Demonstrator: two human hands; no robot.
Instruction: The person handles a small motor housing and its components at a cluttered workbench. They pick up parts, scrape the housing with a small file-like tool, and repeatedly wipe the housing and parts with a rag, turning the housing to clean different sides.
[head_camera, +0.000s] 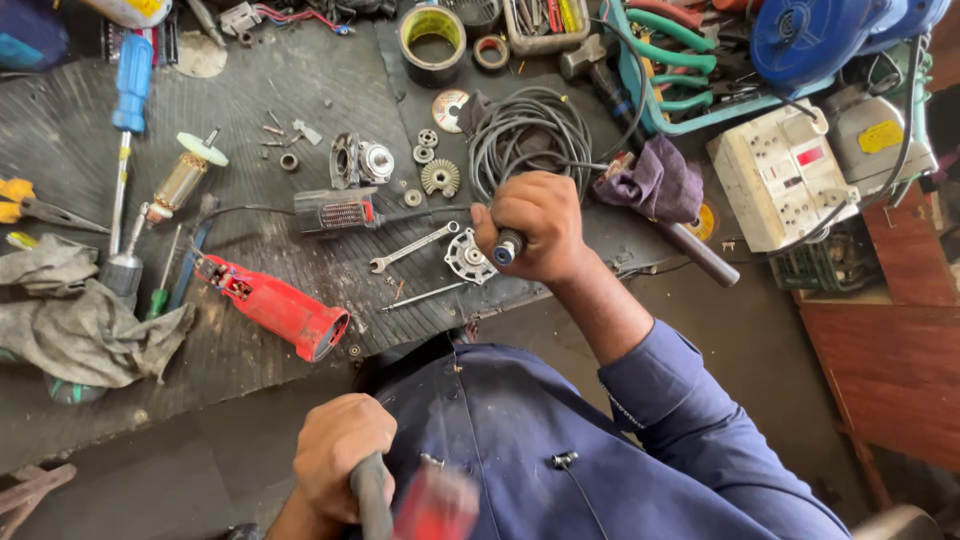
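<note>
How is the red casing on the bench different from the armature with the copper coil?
The red casing is a hollow plastic shell, open at its round end; the armature is a solid shaft wound with copper, with a pale green fan disc on its end. The casing is bigger and lies near the bench's front edge; the armature is smaller and lies farther back. Both lie loose on the dark rubber mat, untouched by either hand.

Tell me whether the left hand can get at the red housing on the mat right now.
Probably not yet: the left hand is shut on a dark handle near the lap. The red housing lies uncovered just ahead, so nothing blocks it.
</note>
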